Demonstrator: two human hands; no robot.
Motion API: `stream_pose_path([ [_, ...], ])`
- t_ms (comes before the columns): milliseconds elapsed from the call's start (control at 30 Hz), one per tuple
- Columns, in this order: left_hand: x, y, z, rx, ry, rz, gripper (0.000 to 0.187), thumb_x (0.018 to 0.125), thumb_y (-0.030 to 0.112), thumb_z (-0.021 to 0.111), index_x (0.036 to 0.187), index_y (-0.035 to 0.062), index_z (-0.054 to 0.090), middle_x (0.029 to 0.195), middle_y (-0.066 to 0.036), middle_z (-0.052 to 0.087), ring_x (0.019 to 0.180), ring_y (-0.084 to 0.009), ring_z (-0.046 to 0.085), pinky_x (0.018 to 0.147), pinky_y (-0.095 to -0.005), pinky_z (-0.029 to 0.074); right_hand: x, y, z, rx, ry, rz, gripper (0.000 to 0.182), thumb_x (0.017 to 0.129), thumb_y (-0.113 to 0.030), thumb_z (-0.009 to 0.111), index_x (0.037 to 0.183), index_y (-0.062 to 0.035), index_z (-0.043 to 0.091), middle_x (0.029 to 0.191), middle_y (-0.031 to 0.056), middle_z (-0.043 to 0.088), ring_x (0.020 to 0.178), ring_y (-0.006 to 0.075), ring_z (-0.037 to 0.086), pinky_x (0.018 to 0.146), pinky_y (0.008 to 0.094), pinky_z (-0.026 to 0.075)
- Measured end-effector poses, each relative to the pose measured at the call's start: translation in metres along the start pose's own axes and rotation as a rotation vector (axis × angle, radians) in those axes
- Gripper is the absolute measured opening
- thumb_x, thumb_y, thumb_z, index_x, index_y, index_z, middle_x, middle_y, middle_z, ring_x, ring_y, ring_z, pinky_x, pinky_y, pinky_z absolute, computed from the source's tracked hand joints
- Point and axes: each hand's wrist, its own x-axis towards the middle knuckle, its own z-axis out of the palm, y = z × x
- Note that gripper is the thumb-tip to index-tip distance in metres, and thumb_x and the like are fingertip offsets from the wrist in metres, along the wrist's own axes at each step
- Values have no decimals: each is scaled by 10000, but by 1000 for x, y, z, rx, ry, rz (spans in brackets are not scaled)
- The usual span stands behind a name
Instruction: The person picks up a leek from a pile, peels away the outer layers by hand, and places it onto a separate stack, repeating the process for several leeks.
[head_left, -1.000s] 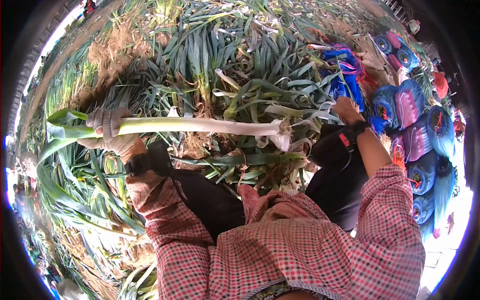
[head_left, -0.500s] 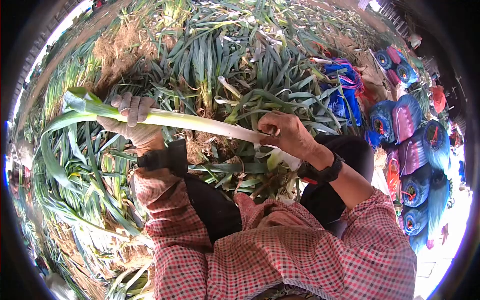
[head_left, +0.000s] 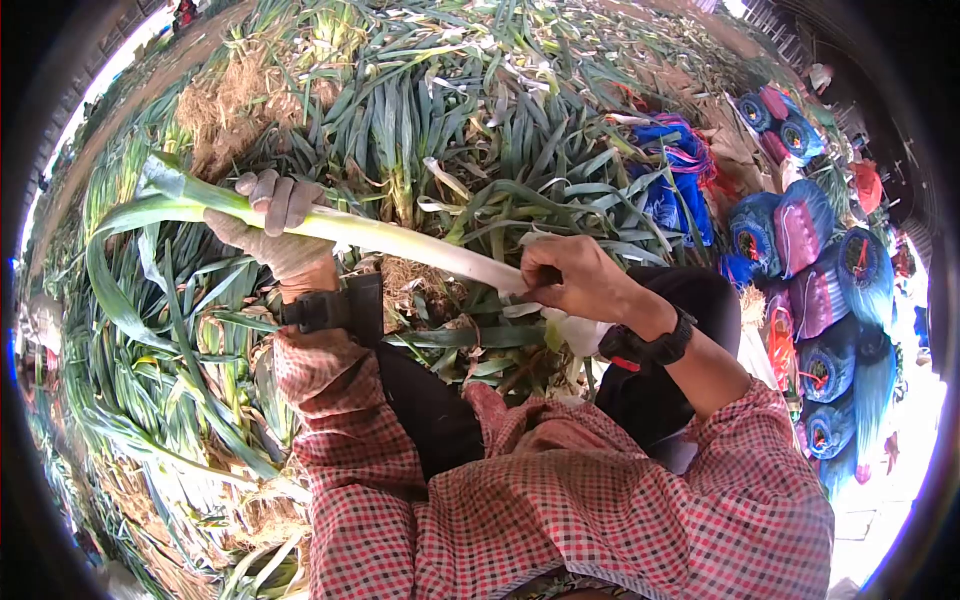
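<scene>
A long leek (head_left: 400,240) stretches across in front of me, its white end to the right and its green leaves folding down at the left. My left hand (head_left: 275,220), in a pale, dirty glove, is wrapped round the lower green part of the stalk. At the white end, my bare right hand (head_left: 575,280) is closed, thumb and fingers pinching the tip. Those fingers hide the very end of the leek. Below this hand hangs a pale strip of leek peel (head_left: 580,335).
Heaps of leeks (head_left: 400,130) with dry roots cover the ground ahead and at the left. To the right lie blue plastic strapping (head_left: 680,185) and several rolls of blue and purple netting (head_left: 830,370). My bent knees (head_left: 690,310) are beneath my arms.
My right hand has turned and drawn in its fingers at the leek's white end. My left hand keeps its grip on the stalk, and the view has shifted slightly.
</scene>
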Motion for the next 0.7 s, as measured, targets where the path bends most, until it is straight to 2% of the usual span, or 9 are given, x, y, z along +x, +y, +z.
stream_pose_path([
  [133, -1, -1, -8, -9, 55, 23, 368, 732, 401, 679, 781, 54, 564, 649, 12, 549, 449, -51, 465, 449, -212, 396, -7, -4, -12, -58, 83, -107, 199, 655, 59, 659, 732, -25, 496, 716, 49, 551, 636, 167, 537, 588, 294, 436],
  [233, 1, 9, -14, -47, 101, 23, 360, 722, 397, 682, 780, 60, 568, 632, 20, 551, 451, -49, 471, 461, -210, 405, -16, -5, -30, 257, 127, -98, 195, 679, 83, 642, 718, -38, 494, 749, 10, 560, 664, 127, 535, 610, 299, 443],
  [300, 1, 17, -15, -79, 126, 39, 357, 719, 405, 678, 790, 67, 590, 613, 29, 553, 452, -47, 484, 467, -206, 410, -24, 10, -38, 873, 316, -120, 224, 700, 111, 618, 791, -67, 516, 773, 6, 553, 729, 141, 568, 804, 363, 497],
  [367, -1, 27, -22, -124, 112, 84, 311, 704, 347, 688, 772, 74, 555, 605, 29, 541, 441, -56, 491, 451, -212, 420, -32, 11, -53, 1224, 352, -141, 207, 729, 58, 621, 841, -90, 527, 789, 43, 540, 755, 193, 561, 855, 467, 494],
  [467, -1, 24, -11, -199, 84, 170, 261, 690, 275, 695, 754, 78, 535, 601, 25, 531, 431, -61, 496, 435, -217, 425, -53, 16, -70, 1457, 589, -88, 176, 757, 35, 607, 865, -72, 520, 778, 26, 460, 747, 150, 468, 668, 270, 481],
  [500, -1, 26, -11, -201, 75, 176, 251, 695, 269, 690, 761, 77, 541, 600, 23, 530, 432, -61, 493, 437, -217, 424, -55, 17, -73, 1483, 683, -100, 174, 755, 36, 609, 866, -55, 512, 770, 18, 426, 688, 120, 412, 583, 215, 407],
  [533, -1, 28, -12, -202, 67, 183, 241, 701, 262, 685, 767, 75, 547, 600, 22, 529, 434, -61, 490, 439, -217, 422, -60, 27, -80, 1507, 657, -183, 148, 759, 34, 604, 847, -25, 500, 773, 18, 423, 666, 101, 386, 570, 200, 392],
  [667, -6, 36, -12, -42, 166, 286, 295, 726, 325, 694, 734, 69, 549, 612, 30, 544, 433, -52, 487, 460, -207, 414, -95, 78, -111, 1660, 906, -256, 101, 783, -17, 603, 782, 0, 504, 707, 18, 440, 629, 107, 406, 555, 214, 381],
  [700, -8, 31, -3, -58, 212, 321, 308, 729, 345, 697, 753, 70, 559, 618, 20, 547, 436, -60, 492, 458, -208, 416, -102, 79, -116, 1547, 1023, -163, 84, 784, -12, 596, 771, -14, 513, 700, 19, 452, 636, 111, 425, 562, 221, 386],
])
